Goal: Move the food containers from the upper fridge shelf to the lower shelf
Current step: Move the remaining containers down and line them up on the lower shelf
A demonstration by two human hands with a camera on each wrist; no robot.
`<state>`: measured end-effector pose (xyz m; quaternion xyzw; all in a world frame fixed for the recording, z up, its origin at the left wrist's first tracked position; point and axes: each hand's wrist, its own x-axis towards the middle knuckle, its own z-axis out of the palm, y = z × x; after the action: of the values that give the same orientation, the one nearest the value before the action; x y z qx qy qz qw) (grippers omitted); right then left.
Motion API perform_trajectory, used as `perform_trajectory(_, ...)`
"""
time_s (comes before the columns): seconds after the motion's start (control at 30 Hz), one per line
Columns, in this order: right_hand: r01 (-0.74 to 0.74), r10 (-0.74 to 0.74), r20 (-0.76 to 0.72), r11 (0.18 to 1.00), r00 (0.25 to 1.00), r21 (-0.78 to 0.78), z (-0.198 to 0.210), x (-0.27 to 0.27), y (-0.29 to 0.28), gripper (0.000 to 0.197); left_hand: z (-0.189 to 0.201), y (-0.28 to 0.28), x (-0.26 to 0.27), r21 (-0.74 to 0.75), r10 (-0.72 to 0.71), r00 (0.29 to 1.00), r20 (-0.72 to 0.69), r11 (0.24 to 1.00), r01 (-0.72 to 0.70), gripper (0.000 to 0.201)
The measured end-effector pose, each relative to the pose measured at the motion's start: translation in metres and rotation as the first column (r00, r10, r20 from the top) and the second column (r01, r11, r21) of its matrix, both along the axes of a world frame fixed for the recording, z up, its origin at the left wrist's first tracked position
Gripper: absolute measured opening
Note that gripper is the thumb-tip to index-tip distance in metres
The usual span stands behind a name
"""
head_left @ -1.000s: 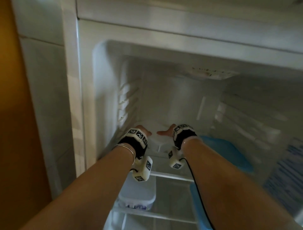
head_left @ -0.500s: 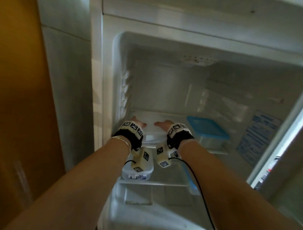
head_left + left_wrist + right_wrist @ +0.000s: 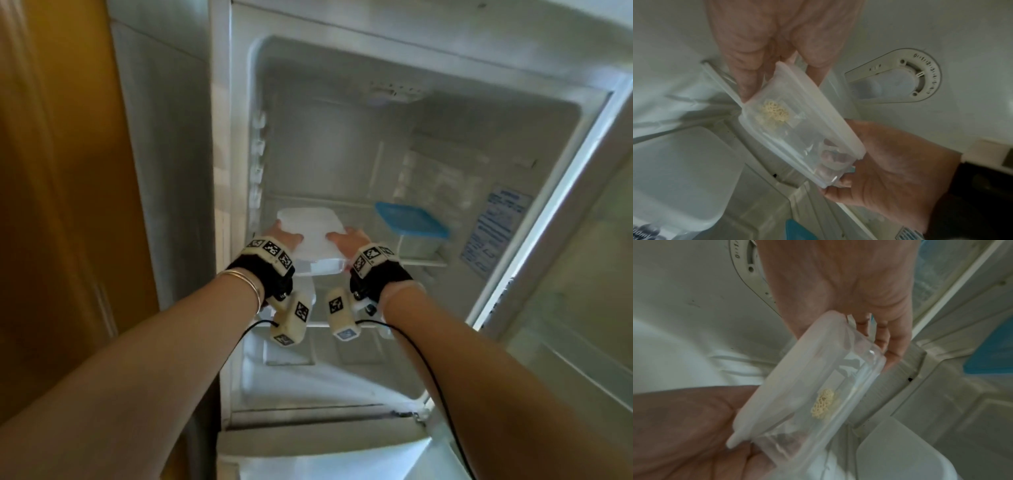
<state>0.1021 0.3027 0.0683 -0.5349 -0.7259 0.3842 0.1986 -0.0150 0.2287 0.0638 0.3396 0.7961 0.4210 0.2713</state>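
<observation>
Between both hands, a clear box [image 3: 310, 236] with a white lid: left hand [image 3: 282, 240] grips its left end, right hand [image 3: 347, 240] its right end, thumbs on the lid, fingers curled underneath. Box is at upper shelf [image 3: 423, 262] height, front left; pale noodles [image 3: 774, 112] inside. Blue-lidded box [image 3: 411, 226] sits on that shelf to the right. Another white-lidded box [image 3: 906, 449] lies lower down. Thermostat dial [image 3: 918, 76] on the fridge wall.

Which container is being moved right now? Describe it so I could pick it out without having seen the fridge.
Look into the open fridge, at the upper shelf. In front of its left half, the left hand and right hand grip a clear container by its ends. Its lid is frosted white, not blue like the blue-lidded container to its right, and pale noodles show through its wall.
</observation>
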Motion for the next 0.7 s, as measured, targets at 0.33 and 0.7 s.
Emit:
perform_trajectory(0.33,-0.020,0.021,-0.089,1.000,0.996,0.005,-0.014,0.035,-0.033,0.059,-0.005,-0.038,0.028,-0.016,0.030,0.997,-0.068,0.999,-0.031,0.066)
perform_trajectory(0.7,-0.069,0.068,-0.114,0.998,0.991,-0.003,-0.031,0.092,-0.067,0.053,-0.023,-0.077,0.089,0.003,0.075,0.997,-0.030,0.997,-0.074,0.063)
